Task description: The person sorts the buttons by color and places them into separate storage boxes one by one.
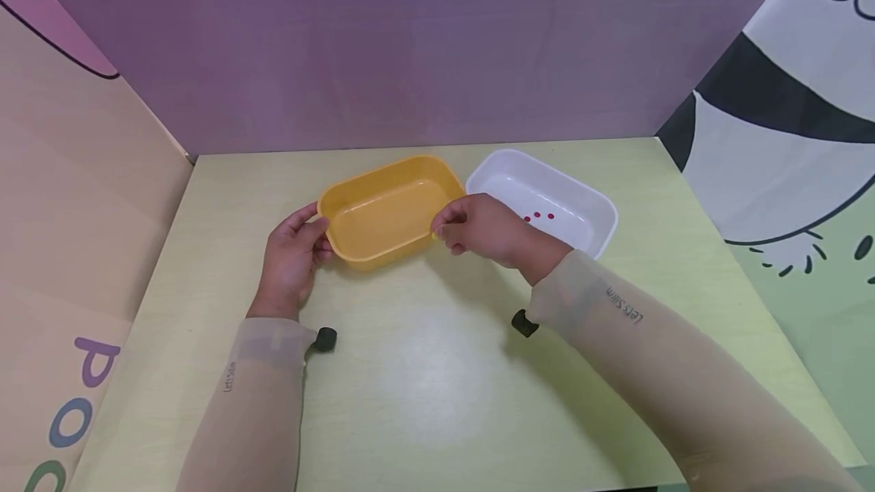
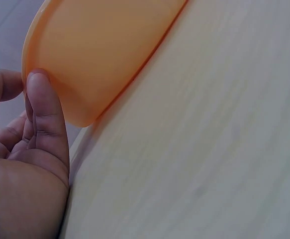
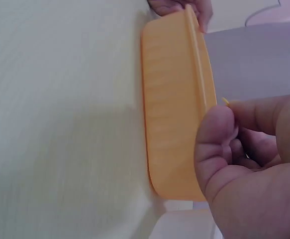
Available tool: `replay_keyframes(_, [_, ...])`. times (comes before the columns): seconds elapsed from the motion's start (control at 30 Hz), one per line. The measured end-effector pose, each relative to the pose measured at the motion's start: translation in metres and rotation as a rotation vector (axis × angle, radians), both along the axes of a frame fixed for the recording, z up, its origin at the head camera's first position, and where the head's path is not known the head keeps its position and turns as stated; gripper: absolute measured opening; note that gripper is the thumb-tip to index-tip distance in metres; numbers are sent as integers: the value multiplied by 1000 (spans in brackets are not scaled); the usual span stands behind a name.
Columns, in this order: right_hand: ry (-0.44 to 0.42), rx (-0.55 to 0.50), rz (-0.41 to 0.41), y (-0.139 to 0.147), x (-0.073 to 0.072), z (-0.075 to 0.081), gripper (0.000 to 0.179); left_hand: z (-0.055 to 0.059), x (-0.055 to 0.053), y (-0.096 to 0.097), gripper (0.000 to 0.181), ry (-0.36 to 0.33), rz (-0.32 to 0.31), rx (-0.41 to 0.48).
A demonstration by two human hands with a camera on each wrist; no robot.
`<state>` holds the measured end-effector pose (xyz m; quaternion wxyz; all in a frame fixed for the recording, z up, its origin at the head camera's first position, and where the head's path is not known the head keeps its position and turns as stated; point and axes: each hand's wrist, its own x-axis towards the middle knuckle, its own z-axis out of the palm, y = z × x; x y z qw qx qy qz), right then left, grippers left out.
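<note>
My left hand [image 1: 289,257] pinches the left end of a yellow-orange plastic basin [image 1: 383,211], thumb [image 2: 45,99] on the near side and fingers behind the rim. At the basin's near right corner, my right hand [image 1: 481,230] pinches a small yellow piece [image 3: 226,101] between thumb and forefinger. Most of that piece is hidden by the fingertips; only a thin yellow edge shows, and I cannot tell its kind. The basin's visible floor is bare.
A white plastic basin [image 1: 509,162] stands right of the orange one, partly covered by my right hand and forearm. Three small red pieces [image 1: 537,214] lie in it. The light wooden table [image 1: 410,370] meets a purple wall [image 1: 410,52] behind and printed panels at both sides.
</note>
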<state>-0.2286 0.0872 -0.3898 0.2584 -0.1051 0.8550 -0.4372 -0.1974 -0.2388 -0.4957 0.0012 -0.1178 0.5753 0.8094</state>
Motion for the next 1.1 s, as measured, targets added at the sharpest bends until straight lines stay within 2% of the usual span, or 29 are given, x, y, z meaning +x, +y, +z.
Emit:
replay_keyframes(0.17, [-59,-123,-115,2,-11,3,25,0,0,0,41,-2,3,1])
replay_keyframes(0.27, [-72,-154,-154,4,-16,5,28,0,1,0,41,-1,5,7])
replay_keyframes(0.4, [-83,-184,-192,3,-23,6,22,1,1,1,40,3,7,11])
replay_keyframes(0.73, [-66,-225,-247,3,-41,15,17,0,1,3,40,6,10,20])
replay_keyframes(0.97, [-61,-207,-258,6,-49,12,28,-1,0,3,41,9,8,18])
replay_keyframes(1.1, [-67,-210,-262,6,-50,11,27,-2,0,2,41,7,9,18])
